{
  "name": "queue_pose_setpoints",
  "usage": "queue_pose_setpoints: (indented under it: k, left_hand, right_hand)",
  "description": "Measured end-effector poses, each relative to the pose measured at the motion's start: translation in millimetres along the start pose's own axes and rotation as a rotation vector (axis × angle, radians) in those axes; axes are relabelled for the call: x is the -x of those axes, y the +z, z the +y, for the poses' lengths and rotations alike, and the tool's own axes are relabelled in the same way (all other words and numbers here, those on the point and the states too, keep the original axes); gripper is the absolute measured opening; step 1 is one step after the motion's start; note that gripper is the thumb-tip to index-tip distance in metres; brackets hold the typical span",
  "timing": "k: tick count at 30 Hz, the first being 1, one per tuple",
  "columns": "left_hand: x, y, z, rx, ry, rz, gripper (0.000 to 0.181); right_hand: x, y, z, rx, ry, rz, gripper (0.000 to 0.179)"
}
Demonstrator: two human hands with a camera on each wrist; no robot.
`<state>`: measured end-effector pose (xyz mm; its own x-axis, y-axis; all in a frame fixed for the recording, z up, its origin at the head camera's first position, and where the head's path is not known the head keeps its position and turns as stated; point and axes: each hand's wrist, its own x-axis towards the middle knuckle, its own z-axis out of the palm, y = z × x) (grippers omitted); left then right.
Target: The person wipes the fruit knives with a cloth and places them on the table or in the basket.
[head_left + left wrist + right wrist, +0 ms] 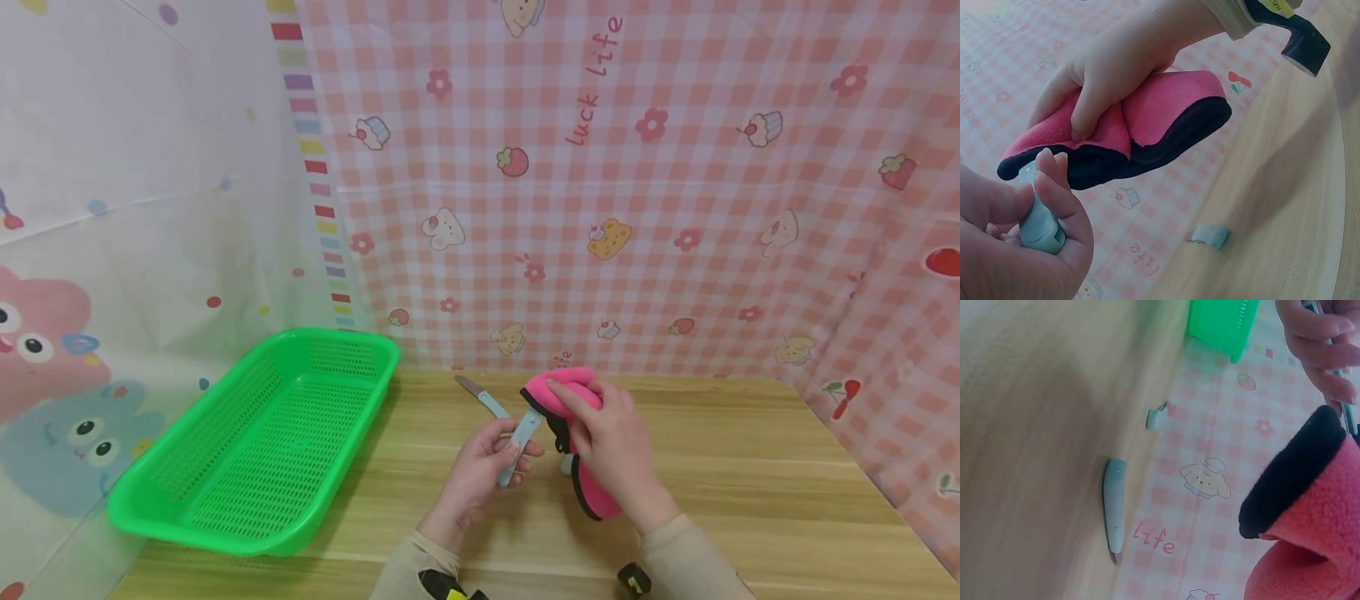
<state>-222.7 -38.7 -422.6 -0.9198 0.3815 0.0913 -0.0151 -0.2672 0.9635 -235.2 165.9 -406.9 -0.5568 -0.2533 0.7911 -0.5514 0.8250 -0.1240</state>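
Observation:
My left hand (480, 458) grips a fruit knife by its light blue handle (522, 437), its fingers curled round it. In my right hand (618, 437) is a folded pink cloth (1172, 106) with a black edge, pinched between thumb and fingers. The cloth meets the top of the handle and hides the blade there. Part of the cloth hangs below the right hand. Just behind the left hand, a second light blue knife (491, 404) lies on the table with its blade showing. A third light blue handle (566, 464) is partly hidden behind the cloth.
A green plastic basket (300, 533) with slotted walls stands at the left on the wooden table (757, 467). Behind the table hangs a pink checked curtain (555, 200), and a white patterned sheet (150, 200) hangs at the left.

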Motion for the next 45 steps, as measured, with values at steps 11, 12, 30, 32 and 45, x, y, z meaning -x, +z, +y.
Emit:
queue_pose_setpoints:
  k: [11, 12, 30, 32, 45]
  left_hand:
    - [0.2, 0.6, -0.5, -0.001, -0.018, 0.010, 0.032]
    - [0.1, 0.7, -0.8, 0.001, -0.019, 0.011, 0.032]
    - [-1.2, -2.7, -5.2, -0.032, -0.034, 0.014, 0.030]
    - [-1.2, -3.4, -5.4, -0.030, -0.038, 0.014, 0.030]
    - [-1.7, -7.1, -4.7, -0.019, -0.050, 0.051, 0.034]
  right_hand:
    - [-4.2, -3, 7, 0.010, 0.054, -0.001, 0.052]
    - [-4.2, -4, 8, 0.009, 0.060, 0.000, 0.052]
    - [-2.2, -9, 16, -0.008, 0.150, 0.002, 0.055]
    - [-1.7, -10, 17, -0.009, 0.166, -0.001, 0.055]
    - [-2.9, -28, 18, -0.062, 0.202, 0.073, 0.062]
